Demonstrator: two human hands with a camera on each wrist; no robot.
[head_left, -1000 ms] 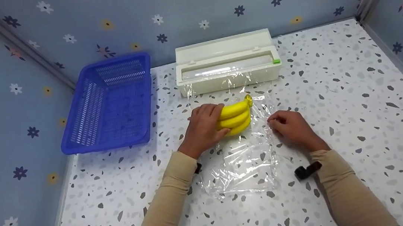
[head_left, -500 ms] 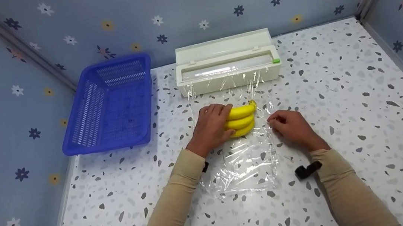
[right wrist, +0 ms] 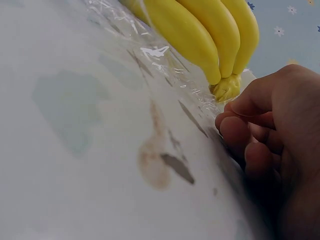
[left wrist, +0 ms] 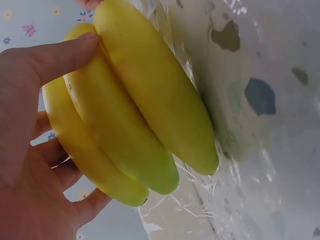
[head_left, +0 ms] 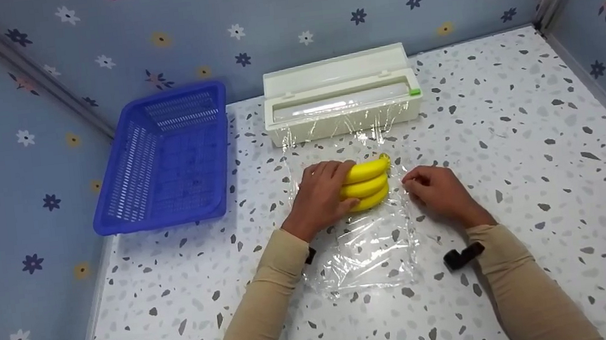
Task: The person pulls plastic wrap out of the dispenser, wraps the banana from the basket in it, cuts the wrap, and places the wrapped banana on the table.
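A bunch of three yellow bananas [head_left: 367,187] lies over a sheet of clear plastic wrap [head_left: 368,259], stem end pointing right. My left hand [head_left: 323,193] grips the tip end of the bunch. In the left wrist view its thumb [left wrist: 70,57] presses one banana while the fingers reach round the far side. At the right edge of the wrap, my right hand [head_left: 440,192] has its thumb and forefinger together, pinching the film edge. The right wrist view shows those fingertips [right wrist: 235,131] close to the banana stem [right wrist: 226,89], apart from the bananas.
Behind the bananas stands a white wrap dispenser [head_left: 349,125], lid up, with the roll inside and film drawn out over its front. A green slider [head_left: 415,92] sits at its right end. To the left is a blue perforated basket [head_left: 213,174] on the speckled table [head_left: 534,168].
My left hand has shifted the bananas to the right and slightly nearer to me over the wrap. The right hand has stayed at the film's edge.
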